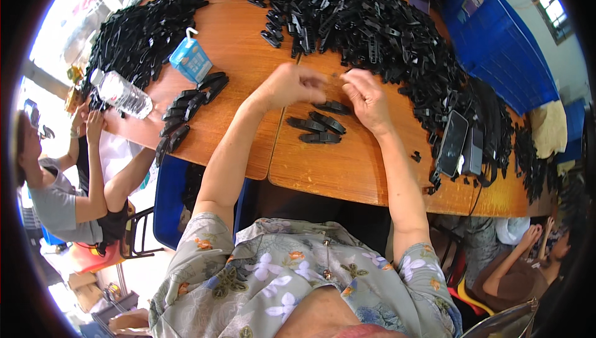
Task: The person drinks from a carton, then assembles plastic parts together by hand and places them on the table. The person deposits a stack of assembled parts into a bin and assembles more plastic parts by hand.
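Observation:
My left hand [292, 86] hovers over the middle of the table [248, 133], its fingers curled and smeared by motion, so whether it holds anything is unclear. Facing it, my right hand [367, 100] is closed with thumb and fingertips together; what they hold, if anything, is too small to make out. A tiny dark piece [335, 76] shows between the two hands. Just below them lie several long black plastic clips [320, 128] in a small group, with another clip [332, 108] between my wrists. More clips form a neat row [183, 111] to the left.
Large heaps of black clips [354, 15] cover the far side. A blue drink carton [191, 59], a water bottle [124, 94] and a phone [452, 142] lie around. A blue crate [503, 40] stands far right. A person [68, 195] sits left, another [521, 269] lower right.

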